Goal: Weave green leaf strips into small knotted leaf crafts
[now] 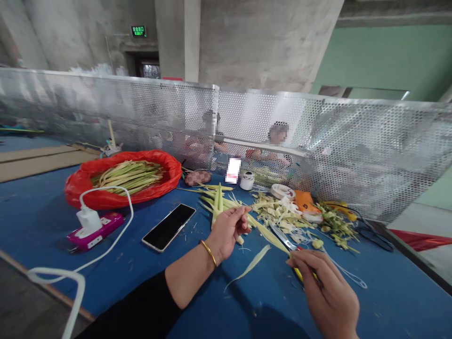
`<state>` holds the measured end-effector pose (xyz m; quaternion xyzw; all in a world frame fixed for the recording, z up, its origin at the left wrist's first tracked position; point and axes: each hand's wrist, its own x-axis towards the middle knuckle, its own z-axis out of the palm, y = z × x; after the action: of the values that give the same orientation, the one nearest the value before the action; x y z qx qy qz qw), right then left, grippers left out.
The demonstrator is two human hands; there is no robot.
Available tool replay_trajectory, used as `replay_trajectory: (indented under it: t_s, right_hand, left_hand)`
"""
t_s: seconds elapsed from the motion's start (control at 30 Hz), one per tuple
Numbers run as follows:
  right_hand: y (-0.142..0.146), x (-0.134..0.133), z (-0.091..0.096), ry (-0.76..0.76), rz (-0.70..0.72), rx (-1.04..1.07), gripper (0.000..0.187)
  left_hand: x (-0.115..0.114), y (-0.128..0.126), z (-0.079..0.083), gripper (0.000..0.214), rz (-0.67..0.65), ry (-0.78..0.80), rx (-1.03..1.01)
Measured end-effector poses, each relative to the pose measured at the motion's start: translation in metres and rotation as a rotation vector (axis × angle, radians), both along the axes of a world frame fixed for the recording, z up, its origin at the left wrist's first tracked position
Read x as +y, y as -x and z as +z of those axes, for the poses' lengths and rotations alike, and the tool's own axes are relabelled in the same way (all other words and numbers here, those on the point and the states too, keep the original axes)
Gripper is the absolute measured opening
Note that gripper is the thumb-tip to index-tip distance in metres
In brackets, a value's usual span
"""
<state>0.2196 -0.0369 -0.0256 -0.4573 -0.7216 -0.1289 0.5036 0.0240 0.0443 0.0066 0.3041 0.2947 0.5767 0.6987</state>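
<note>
My left hand (pixel 229 230), with a gold bangle on the wrist, is closed in a pinch above the table; what its fingertips hold is too small to make out. To the right, my right hand (pixel 326 285) is also closed, thumb against fingers, its contents hidden. A pale leaf strip (pixel 270 235) runs between the hands; I cannot tell whether it is gripped. Beside the right fingertips is a metal cutting tool (pixel 284 239) with red and yellow on its handles. Green-yellow leaves (pixel 218 207) lie behind my left hand, and a loose strip (pixel 251 266) lies in front.
A red plastic bag (pixel 79 188) holds long stalks. A phone (pixel 169 227), a purple power strip (pixel 95 231) and a white cable (pixel 127 226) lie left. Leaf scraps (pixel 278 212), a tape roll (pixel 282 191) and white cord (pixel 348 273) are right. A perforated metal screen (pixel 148 108) stands behind, with people beyond.
</note>
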Motion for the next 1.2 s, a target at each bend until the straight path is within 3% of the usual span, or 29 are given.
replay_trajectory:
  t_s: [0.2,0.33,0.47,0.6,0.77,0.83,1.1,1.2]
  right_hand:
    - [0.000,0.002,-0.004,0.029,0.101,-0.026,0.015]
    - [0.005,0.003,-0.007,0.102,0.208,-0.019,0.018]
    - [0.009,0.004,-0.009,0.293,0.324,0.023,0.020]
    - [0.010,0.015,-0.013,0.411,0.220,0.007,0.021]
    - [0.019,0.034,-0.027,0.355,0.191,-0.456,0.019]
    - [0.024,0.037,-0.032,0.343,0.192,-0.526,0.017]
    - [0.013,0.037,-0.029,0.420,0.063,-0.325,0.017]
    - [0.014,0.038,-0.029,0.492,0.139,-0.297,0.014]
  left_hand:
    - [0.004,0.001,-0.004,0.018,0.112,0.005,0.067]
    - [0.004,0.001,-0.001,0.018,0.031,0.095,0.004]
    - [0.006,0.005,0.006,0.015,0.020,0.151,-0.069]
    - [0.005,0.013,0.016,0.018,0.025,0.144,-0.061]
    - [-0.004,0.011,0.023,0.018,-0.092,0.149,0.012]
    - [-0.008,0.007,0.022,0.018,-0.144,0.174,0.053]
    - [-0.008,0.003,0.017,0.019,-0.147,0.200,0.131]
    - [-0.008,0.003,0.016,0.019,-0.135,0.207,0.137]
